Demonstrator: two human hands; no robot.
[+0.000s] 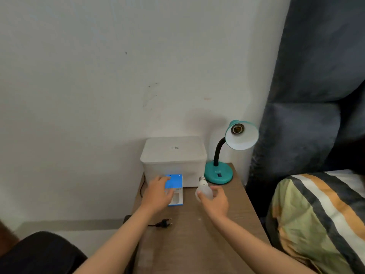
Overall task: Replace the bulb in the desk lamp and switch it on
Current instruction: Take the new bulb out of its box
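Note:
A teal desk lamp (pixel 218 174) stands at the back right of the wooden bedside table (pixel 197 244). Its shade (pixel 243 139) faces me and the socket (pixel 237 128) inside is bare. My right hand (pixel 215 200) holds a white bulb (pixel 204 189) just in front of the lamp's base, screw cap pointing up and away. My left hand (pixel 158 194) rests on a blue bulb box (pixel 174 188) that lies flat on the table. The lamp's black plug (pixel 164 224) lies unplugged on the table near me.
A white lidded storage box (pixel 173 159) stands against the wall behind the bulb box. A dark padded headboard (pixel 308 95) and a striped pillow (pixel 320 218) border the table on the right. A black cord (pixel 141 186) hangs off the table's left edge.

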